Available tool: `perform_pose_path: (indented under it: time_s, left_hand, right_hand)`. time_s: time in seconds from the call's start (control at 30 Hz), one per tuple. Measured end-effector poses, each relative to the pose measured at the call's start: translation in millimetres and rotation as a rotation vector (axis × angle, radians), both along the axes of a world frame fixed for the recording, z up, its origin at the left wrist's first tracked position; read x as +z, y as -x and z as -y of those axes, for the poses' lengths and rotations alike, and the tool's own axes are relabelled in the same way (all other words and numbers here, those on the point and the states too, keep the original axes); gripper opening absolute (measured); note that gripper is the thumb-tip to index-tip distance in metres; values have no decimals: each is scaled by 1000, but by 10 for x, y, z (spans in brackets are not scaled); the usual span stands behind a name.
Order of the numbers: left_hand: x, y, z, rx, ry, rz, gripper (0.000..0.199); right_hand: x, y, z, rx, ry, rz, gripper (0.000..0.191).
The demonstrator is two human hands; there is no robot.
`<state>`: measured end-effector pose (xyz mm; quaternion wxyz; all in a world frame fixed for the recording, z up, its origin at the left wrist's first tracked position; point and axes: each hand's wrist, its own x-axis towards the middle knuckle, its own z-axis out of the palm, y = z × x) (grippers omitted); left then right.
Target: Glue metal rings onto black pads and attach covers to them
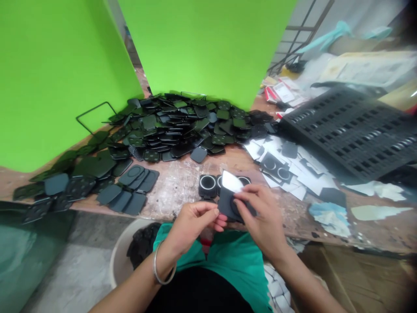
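- I saw the dark panel (pixel 226 203) between my hands, right of the left hand (pixel 192 224) and left of the right hand (pixel 265 213), which was nearer, gripping it.
- My left fingers bunched at its lower-left edge; I couldn't tell whether they gripped.
- Its long axis, if any, was unclear; a white piece (pixel 230 181) rose from its top.
- Beyond, ringed black units (pixel 207 191) sat on the scuffed counter (pixel 172 187), before piled dark plates (pixel 150 123) and green boards (pixel 208 43).
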<state>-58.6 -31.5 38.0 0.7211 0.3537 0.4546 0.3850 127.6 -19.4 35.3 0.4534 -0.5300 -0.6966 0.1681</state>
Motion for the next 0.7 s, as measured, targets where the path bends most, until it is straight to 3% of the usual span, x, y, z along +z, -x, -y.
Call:
perform_pose_path:
  time_s: [0.13,0.3,0.53,0.63,0.7]
  left_hand:
    - [53,32,39,-32,-101,-58,28]
    - [125,59,98,-14,-192,-138,26]
    - [144,105,131,4,-343,-320,22]
    - [132,122,131,4,-360,-317,21]
    - [116,131,128,-4,-335,-260,20]
  right_hand:
    - [163,162,110,226,105,-68,14]
    - [227,227,131,224,290,-161,12]
    - [260,276,165,223,348,-244,10]
    - [279,297,169,200,401,-285,10]
    - [287,301,149,177,517,-350,14]
